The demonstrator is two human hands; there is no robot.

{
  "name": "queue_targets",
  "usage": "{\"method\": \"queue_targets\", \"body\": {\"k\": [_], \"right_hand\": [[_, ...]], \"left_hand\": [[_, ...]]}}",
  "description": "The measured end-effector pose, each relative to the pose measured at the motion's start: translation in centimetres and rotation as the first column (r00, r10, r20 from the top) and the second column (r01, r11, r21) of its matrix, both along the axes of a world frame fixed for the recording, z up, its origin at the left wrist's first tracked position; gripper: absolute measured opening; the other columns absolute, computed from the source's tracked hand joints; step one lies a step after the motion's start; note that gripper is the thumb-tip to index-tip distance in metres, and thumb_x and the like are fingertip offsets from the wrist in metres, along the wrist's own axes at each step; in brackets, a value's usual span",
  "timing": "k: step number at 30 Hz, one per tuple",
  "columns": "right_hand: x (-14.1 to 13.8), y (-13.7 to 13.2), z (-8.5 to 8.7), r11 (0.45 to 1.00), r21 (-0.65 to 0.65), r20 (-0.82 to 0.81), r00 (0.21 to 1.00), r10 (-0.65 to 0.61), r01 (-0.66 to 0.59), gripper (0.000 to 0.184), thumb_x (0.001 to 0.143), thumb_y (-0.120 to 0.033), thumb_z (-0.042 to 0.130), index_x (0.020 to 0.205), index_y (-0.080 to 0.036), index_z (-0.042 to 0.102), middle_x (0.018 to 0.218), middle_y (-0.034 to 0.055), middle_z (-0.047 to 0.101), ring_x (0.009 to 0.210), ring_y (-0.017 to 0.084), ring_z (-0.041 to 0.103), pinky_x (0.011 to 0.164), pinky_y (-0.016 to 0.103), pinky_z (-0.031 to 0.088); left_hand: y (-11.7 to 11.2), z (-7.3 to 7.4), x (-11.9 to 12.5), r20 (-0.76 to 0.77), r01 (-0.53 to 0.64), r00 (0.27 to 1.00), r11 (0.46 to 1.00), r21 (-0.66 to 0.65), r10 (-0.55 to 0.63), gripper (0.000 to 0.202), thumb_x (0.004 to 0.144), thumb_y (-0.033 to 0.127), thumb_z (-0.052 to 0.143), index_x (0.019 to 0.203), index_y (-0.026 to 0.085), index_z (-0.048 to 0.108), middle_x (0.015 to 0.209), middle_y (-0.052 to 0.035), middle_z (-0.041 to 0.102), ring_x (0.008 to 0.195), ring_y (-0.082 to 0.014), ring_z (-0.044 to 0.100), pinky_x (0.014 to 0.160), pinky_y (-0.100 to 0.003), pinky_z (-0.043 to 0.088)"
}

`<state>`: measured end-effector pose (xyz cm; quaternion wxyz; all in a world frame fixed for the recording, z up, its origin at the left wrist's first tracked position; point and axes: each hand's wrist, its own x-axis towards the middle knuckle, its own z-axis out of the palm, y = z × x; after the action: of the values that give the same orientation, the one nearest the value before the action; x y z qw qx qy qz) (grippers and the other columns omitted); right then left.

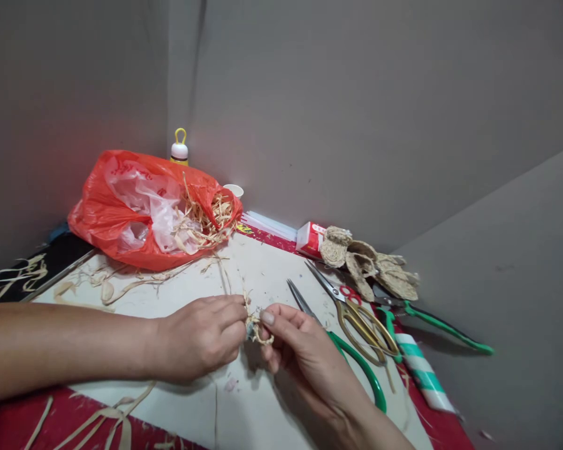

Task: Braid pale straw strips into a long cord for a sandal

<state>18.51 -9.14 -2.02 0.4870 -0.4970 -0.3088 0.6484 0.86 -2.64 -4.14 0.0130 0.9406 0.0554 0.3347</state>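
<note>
In the head view, the small straw piece (263,338) is hanging in the air between the two hands, over the white board (258,406), and both hands are grasping it. It is looking pale yellow and knobbly, with a thin twisted strand forming a small open loop at its lower right and loose ends poking upward; a grey-blue bit (too small to make out properly) is showing close beside the left fingers. The left hand (209,334) is curling inward, its fingers closing on the piece's left side, while the right hand (304,344) is pinching the other side between thumb and fingers. Just beyond the right hand, the green-handled scissors (366,370) are lying on the board, with the gold-handled scissors (340,301) resting next to them. Farther off, the woven straw pieces (356,262) are sitting in a cluster beside a red and white box (309,239), and the green-handled pliers (445,326) are lying near them. Across the board, the red plastic bag (107,212) is spilling straw strips (223,210) from its open side, and a bottle (179,151) is standing behind it.
</note>
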Motion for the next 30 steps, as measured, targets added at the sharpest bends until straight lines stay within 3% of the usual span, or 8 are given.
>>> {"method": "queue_targets", "body": {"k": [2,4,11,17,22,26,30], "right_hand": [[-0.3,-0.1,-0.1,0.998,-0.029,-0.104,0.993,-0.061,0.058,0.025,0.068,-0.030,0.079,0.069,-0.014,0.060,0.057,-0.0029,0.059,0.040,0.005,0.053,0.036,0.013,0.041],[-0.4,-0.1,0.0,0.996,-0.042,-0.161,0.983,-0.091,0.085,0.024,0.066,-0.026,0.081,0.077,-0.016,0.063,0.055,-0.0035,0.061,0.039,0.006,0.054,0.035,0.013,0.042],[0.0,-0.4,0.5,0.999,0.047,-0.121,0.993,0.004,0.002,0.020,0.070,-0.022,0.076,0.087,-0.012,0.073,0.068,0.0051,0.069,0.058,0.013,0.065,0.051,0.019,0.053],[-0.6,-0.7,0.2,0.986,0.146,0.185,0.981,0.051,-0.079,0.029,0.070,-0.016,0.073,0.099,-0.021,0.073,0.072,0.0002,0.063,0.059,0.010,0.060,0.056,0.021,0.050],[-0.8,-0.7,-0.5,0.908,0.407,0.505,0.852,-0.137,-0.095,0.019,0.070,-0.013,0.070,0.085,-0.022,0.076,0.074,0.0015,0.062,0.063,0.011,0.056,0.056,0.021,0.046],[-0.7,-0.7,-0.8,0.872,0.484,0.519,0.825,-0.223,-0.069,0.006,0.075,-0.019,0.069,0.078,-0.022,0.073,0.074,0.0028,0.063,0.068,0.014,0.058,0.059,0.023,0.047],[-1.0,-0.8,-1.1,0.855,0.519,0.488,0.824,-0.287,-0.009,0.003,0.077,-0.020,0.068,0.079,-0.022,0.070,0.076,0.0022,0.063,0.071,0.015,0.058,0.062,0.024,0.047]], "left_hand": [[-0.1,-0.1,0.1,0.011,-0.013,1.000,0.993,0.116,0.012,0.017,0.083,0.008,0.043,0.076,0.010,0.058,0.081,-0.0121,0.061,0.087,-0.0208,0.057,0.094,-0.036,0.046],[-0.1,-0.2,0.2,-0.017,-0.014,1.000,0.988,0.154,0.016,0.019,0.083,0.007,0.043,0.075,0.010,0.060,0.079,-0.0114,0.060,0.086,-0.0213,0.057,0.097,-0.038,0.044],[0.1,-1.0,0.3,-0.111,0.051,0.993,0.995,0.090,-0.041,0.015,0.082,0.007,0.046,0.082,0.010,0.061,0.079,-0.0094,0.061,0.082,-0.0186,0.056,0.102,-0.039,0.041],[-0.3,-1.0,0.5,-0.065,0.080,0.994,0.995,-0.061,-0.084,0.018,0.086,0.010,0.042,0.078,0.012,0.058,0.074,-0.0088,0.061,0.075,-0.0168,0.055,0.089,-0.036,0.049],[-0.4,-1.0,0.4,0.008,0.060,0.998,0.986,-0.155,-0.060,0.016,0.084,0.009,0.042,0.075,0.012,0.055,0.077,-0.0110,0.060,0.082,-0.0192,0.057,0.083,-0.033,0.050],[-0.5,-0.8,0.0,-0.053,0.005,0.998,0.958,-0.286,-0.022,0.017,0.086,0.012,0.038,0.086,0.013,0.055,0.084,-0.0104,0.063,0.077,-0.0165,0.058,0.072,-0.029,0.052],[-0.6,-0.4,0.0,0.041,0.081,0.997,0.864,-0.498,-0.069,0.017,0.085,0.010,0.039,0.092,0.015,0.053,0.096,-0.0106,0.063,0.091,-0.0154,0.061,0.081,-0.026,0.051]]}}
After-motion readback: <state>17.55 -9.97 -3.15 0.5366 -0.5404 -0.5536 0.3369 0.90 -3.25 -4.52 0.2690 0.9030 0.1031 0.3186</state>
